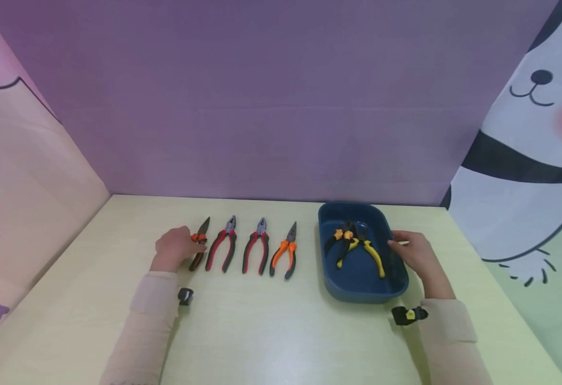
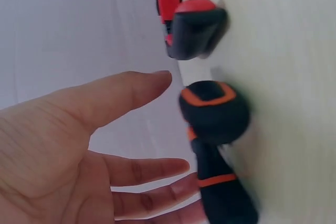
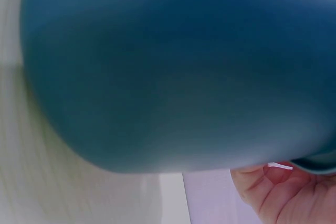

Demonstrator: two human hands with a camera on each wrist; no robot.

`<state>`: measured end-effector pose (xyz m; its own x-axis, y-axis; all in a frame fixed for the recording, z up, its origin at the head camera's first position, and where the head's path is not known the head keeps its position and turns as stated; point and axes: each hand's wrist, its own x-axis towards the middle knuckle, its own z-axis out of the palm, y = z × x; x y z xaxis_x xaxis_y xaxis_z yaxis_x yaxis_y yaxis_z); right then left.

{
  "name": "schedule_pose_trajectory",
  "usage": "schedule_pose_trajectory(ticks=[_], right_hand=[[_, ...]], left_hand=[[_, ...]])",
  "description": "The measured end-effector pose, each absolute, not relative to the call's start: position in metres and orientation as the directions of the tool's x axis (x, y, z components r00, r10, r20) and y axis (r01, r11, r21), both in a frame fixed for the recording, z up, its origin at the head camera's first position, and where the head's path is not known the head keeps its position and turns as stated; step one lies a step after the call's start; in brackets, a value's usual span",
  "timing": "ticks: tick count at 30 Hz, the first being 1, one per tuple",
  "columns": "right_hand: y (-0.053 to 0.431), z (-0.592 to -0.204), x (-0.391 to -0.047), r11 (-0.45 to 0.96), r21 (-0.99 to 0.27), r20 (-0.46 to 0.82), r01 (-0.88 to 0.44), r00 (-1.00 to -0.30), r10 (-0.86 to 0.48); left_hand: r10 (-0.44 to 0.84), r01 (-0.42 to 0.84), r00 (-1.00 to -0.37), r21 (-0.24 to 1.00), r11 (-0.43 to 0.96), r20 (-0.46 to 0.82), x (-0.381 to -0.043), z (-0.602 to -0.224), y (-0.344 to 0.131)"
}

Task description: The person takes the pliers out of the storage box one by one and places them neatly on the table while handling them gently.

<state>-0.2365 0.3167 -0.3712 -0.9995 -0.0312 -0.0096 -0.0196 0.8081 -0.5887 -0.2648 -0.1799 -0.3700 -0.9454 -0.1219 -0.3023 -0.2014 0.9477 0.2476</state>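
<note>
My left hand (image 1: 175, 247) is at the leftmost pliers (image 1: 202, 230), long-nosed with orange-and-black handles. In the left wrist view, the thumb (image 2: 131, 93) extends above the handle ends (image 2: 215, 111) with a gap. The other fingers reach along the far side; whether they touch the handles is unclear. On the right, my right hand (image 1: 413, 254) holds the right rim of a dark blue plastic bin (image 1: 331, 291). Black-and-orange pliers (image 1: 343, 235) and yellow-handled pliers (image 1: 374, 256) lie inside it. The bin's outer wall (image 3: 157, 87) fills most of the right wrist view.
Two red-and-black combination pliers (image 1: 223, 243) (image 1: 256, 246) and orange long-nose pliers (image 1: 285, 251) lie in a row between the left hand and the bin. A purple backdrop (image 1: 271, 107) stands behind the pale wooden table (image 1: 261, 331).
</note>
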Motion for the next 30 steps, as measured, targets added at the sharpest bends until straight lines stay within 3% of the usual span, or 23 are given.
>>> schedule_pose_trajectory(ticks=[30], right_hand=[[0.315, -0.371, -0.236, 0.808, -0.588, 0.033, -0.040, -0.999, -0.026]], left_hand=[[-0.064, -0.110, -0.978, 0.229, 0.967, -0.199, -0.258, -0.339, -0.141]])
